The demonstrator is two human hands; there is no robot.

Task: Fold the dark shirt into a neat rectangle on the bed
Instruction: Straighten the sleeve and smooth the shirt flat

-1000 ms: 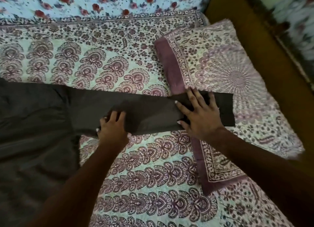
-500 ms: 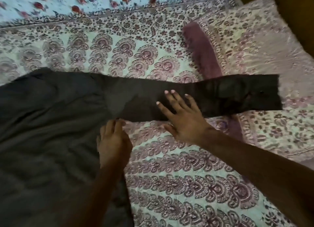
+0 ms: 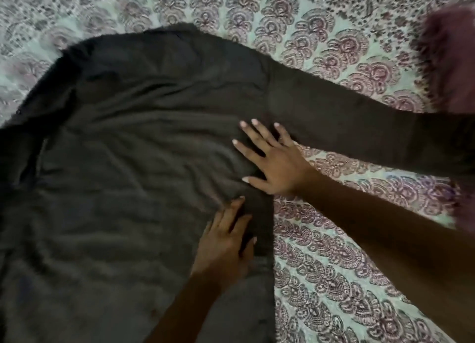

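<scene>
Dark shirt (image 3: 128, 175) spread flat on bed (image 3: 334, 278), sleeve (image 3: 359, 126) stretched toward pillow (image 3: 452, 59). Right hand (image 3: 272, 162) open, fingers splayed, pressing at sleeve root: likely smoothing creases. Left hand (image 3: 226, 242) flat, fingers together, beside shirt's side edge, pinning it. Nothing pinched.

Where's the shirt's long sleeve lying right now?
In the head view the sleeve stretches right from the dark shirt across the patterned bedspread, just beyond the flat right hand.
</scene>
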